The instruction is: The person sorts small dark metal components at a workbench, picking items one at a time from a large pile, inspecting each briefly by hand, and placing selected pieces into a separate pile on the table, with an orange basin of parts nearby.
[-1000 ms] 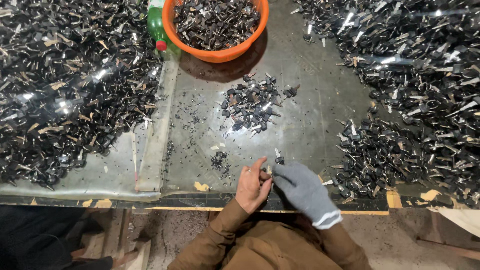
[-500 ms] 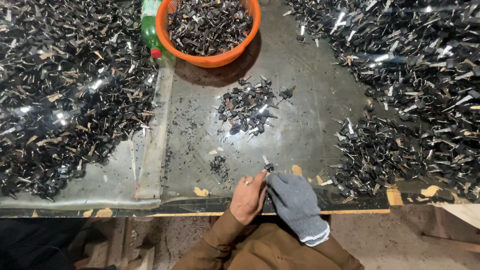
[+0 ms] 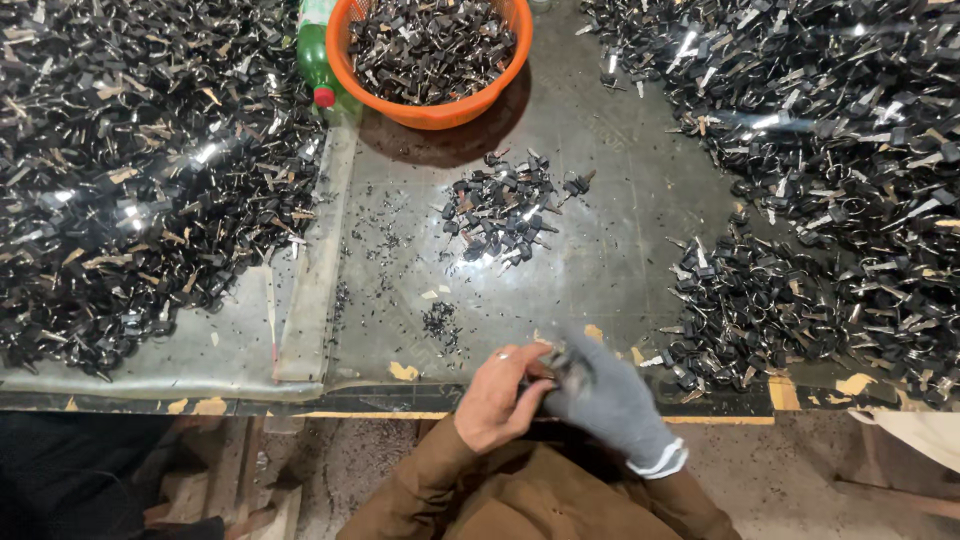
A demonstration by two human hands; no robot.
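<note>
At the table edge, the bare left hand and gloved right hand meet, both pinching a small metal part. Beyond lies a small pile. Farthest, an orange basin holds similar dark parts, beside a green bottle.

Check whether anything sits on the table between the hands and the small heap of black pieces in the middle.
Nothing large: between the hands and the small heap lies bare table, with only a little cluster of dark crumbs slightly to the left.
</note>
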